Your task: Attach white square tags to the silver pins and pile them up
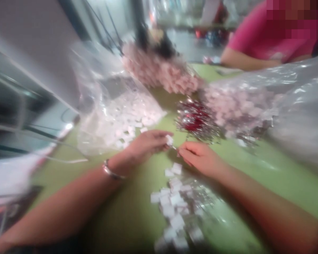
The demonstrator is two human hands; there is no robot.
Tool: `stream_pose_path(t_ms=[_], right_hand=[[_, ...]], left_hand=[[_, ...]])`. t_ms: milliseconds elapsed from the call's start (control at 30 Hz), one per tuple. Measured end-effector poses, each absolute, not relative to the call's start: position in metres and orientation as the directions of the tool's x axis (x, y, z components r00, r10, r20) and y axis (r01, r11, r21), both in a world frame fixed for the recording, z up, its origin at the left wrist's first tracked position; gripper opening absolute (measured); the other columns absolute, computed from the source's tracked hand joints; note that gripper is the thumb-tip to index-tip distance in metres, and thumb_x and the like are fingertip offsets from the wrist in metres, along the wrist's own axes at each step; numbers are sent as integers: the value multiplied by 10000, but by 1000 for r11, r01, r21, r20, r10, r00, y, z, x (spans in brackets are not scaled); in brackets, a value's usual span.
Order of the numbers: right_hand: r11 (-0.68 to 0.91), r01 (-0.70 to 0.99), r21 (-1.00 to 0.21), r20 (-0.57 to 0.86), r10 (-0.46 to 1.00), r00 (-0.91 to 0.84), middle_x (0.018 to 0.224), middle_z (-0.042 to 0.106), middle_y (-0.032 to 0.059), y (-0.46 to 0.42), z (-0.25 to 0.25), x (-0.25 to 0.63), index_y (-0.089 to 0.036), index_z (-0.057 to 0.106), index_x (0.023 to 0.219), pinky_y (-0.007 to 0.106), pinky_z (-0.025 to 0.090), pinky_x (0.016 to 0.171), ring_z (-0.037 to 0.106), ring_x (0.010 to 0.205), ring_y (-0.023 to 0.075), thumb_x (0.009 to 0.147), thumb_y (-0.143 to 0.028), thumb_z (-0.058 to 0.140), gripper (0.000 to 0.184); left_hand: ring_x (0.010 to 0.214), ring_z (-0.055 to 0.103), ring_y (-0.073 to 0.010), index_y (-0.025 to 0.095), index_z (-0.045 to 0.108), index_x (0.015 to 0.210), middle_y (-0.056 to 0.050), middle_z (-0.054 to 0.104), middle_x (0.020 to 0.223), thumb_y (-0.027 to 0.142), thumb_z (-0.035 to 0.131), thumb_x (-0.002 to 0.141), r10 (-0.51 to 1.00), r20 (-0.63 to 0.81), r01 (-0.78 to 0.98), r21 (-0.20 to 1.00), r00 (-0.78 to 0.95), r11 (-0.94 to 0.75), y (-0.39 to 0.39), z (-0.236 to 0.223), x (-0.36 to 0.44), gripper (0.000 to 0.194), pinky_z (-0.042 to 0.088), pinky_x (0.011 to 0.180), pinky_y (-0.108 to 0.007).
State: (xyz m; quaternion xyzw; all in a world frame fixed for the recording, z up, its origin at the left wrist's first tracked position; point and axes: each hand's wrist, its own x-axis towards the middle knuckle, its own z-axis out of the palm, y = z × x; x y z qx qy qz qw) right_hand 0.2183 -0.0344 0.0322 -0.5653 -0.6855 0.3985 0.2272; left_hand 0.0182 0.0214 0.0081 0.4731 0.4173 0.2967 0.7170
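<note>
Between the fingertips of my left hand (151, 141) is a small white block (169, 140). My right hand (197, 155) pinches a thin shiny stem (175, 148) that meets the block's lower right side; its exact kind is blurred. Both hands are close together above the green table. Just below them lies a loose pile of small white blocks (176, 199), with thin silvery pieces (202, 194) scattered along its right side. A bundle of red and silver metallic pieces (194, 118) rests beyond my right hand.
At the left, a clear plastic bag (95, 120) spills white pieces (132, 109). Pink bundles (164, 72) lie at the back, and pale pink pieces (238, 102) sit under plastic sheeting (302, 116) at the right. A person in a pink shirt (257, 35) sits across the green table (116, 218).
</note>
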Motion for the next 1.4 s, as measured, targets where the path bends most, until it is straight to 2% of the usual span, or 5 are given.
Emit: stream_pose_path(t_ms=[267,533,867,1167,1400], right_hand=[[230,643,-730,124,971,-206,702,686,-17,-29,22,231,-208,689,750,233,414,594,590,635,122,843,-239,553,169],[509,741,-439,433,842,-322,787,703,15,-26,14,237,-207,691,816,257,434,654,624,724,144,865,-204,555,144],[553,738,-388,448,812,-373,776,688,17,-28,14,238,-191,669,816,253,425,649,608,719,139,886,-193,527,158],[543,835,-96,415,784,-462,690,618,69,-37,14,228,-140,647,757,288,336,576,528,634,166,902,-154,422,268],[567,776,-277,361,810,-463,684,591,56,-34,9,223,-138,611,753,277,316,574,481,612,148,895,-146,412,245]], left_hand=[[803,654,-185,172,710,1071,-110,708,896,292,700,771,888,-225,12,971,402,240,22,6,15,323,514,690,-299],[604,518,-77,181,668,1153,0,609,717,211,714,759,861,-217,-17,967,459,253,20,9,20,398,409,571,-217],[662,573,-81,137,709,986,-27,657,748,250,754,739,835,-289,-87,925,468,369,20,5,20,275,434,646,-216],[511,511,-88,161,696,980,-12,635,628,452,712,759,839,-238,250,960,490,127,21,1,16,366,378,468,-217],[549,581,-114,136,691,960,-44,667,655,456,685,772,782,-228,261,961,580,87,15,-2,22,372,440,499,-232]])
